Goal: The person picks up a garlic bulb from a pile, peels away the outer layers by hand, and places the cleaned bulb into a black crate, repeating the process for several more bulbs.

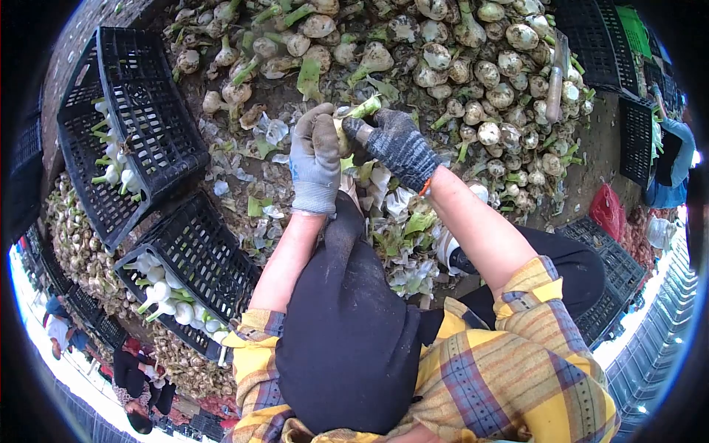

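Observation:
My left hand (pixel 316 159), in a light grey glove with a soiled palm side, is closed on a garlic bulb (pixel 342 133) that shows only in part between my hands. A green stem (pixel 365 108) sticks out of it toward the upper right. My right hand (pixel 396 146), in a dark striped glove, pinches at the bulb and stem from the right. Below both hands lie peeled skins and leaf scraps (pixel 399 201). The fingertips hide most of the bulb.
Unpeeled garlic (pixel 487 74) is heaped ahead and to the right, with a handled tool (pixel 554 92) on it. Black crates (pixel 151 111) with clean garlic (pixel 166 295) stand at left. A red bag (pixel 607 210) lies at right. Other people (pixel 136 384) are farther off.

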`<action>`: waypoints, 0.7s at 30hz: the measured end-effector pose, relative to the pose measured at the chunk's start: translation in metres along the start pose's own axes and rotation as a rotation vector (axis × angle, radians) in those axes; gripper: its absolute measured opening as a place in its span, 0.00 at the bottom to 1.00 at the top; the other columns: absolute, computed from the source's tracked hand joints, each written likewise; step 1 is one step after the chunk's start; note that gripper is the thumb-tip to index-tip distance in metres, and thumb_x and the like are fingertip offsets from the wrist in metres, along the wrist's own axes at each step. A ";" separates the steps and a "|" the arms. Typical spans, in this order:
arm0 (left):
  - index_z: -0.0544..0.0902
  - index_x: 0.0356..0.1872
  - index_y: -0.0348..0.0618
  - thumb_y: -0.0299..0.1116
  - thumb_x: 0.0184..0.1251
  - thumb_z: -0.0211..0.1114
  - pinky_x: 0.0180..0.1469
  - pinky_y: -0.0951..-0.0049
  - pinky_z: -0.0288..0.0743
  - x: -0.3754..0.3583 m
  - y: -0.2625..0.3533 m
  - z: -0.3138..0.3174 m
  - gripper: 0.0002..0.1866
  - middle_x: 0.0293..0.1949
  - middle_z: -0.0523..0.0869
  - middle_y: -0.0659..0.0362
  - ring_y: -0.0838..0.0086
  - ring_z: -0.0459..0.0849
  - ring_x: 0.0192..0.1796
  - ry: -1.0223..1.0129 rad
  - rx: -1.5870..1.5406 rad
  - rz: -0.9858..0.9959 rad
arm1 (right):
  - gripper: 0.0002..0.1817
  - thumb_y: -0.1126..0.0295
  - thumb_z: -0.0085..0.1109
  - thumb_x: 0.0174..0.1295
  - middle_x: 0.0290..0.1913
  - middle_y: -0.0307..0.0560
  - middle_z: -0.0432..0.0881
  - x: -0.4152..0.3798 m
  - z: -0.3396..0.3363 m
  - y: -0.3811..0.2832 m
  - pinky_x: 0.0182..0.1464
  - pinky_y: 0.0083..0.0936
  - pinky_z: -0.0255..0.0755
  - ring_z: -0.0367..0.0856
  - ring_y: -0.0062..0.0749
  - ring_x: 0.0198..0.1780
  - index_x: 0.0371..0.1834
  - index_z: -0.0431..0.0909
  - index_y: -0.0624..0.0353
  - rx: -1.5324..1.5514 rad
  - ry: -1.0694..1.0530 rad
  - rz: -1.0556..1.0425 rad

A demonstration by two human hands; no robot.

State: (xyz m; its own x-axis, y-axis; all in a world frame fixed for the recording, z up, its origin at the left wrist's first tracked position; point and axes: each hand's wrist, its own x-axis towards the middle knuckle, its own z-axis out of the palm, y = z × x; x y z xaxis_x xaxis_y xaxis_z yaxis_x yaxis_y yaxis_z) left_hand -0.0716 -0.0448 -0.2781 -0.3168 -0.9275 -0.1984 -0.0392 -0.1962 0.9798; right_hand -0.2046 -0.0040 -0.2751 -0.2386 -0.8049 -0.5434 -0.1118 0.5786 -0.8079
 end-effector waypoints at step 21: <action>0.75 0.47 0.37 0.50 0.69 0.52 0.48 0.78 0.70 -0.004 0.002 -0.002 0.23 0.42 0.77 0.59 0.78 0.75 0.43 -0.004 -0.089 -0.195 | 0.13 0.65 0.55 0.57 0.36 0.60 0.80 -0.011 -0.004 0.010 0.45 0.39 0.71 0.79 0.53 0.41 0.40 0.77 0.63 -0.053 -0.013 -0.294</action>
State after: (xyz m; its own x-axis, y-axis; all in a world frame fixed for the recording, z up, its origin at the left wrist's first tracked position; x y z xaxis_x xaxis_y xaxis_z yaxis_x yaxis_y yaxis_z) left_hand -0.0689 -0.0422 -0.2753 -0.3149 -0.8682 -0.3835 -0.0164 -0.3990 0.9168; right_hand -0.2066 0.0110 -0.2769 -0.1758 -0.9404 -0.2912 -0.2243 0.3263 -0.9183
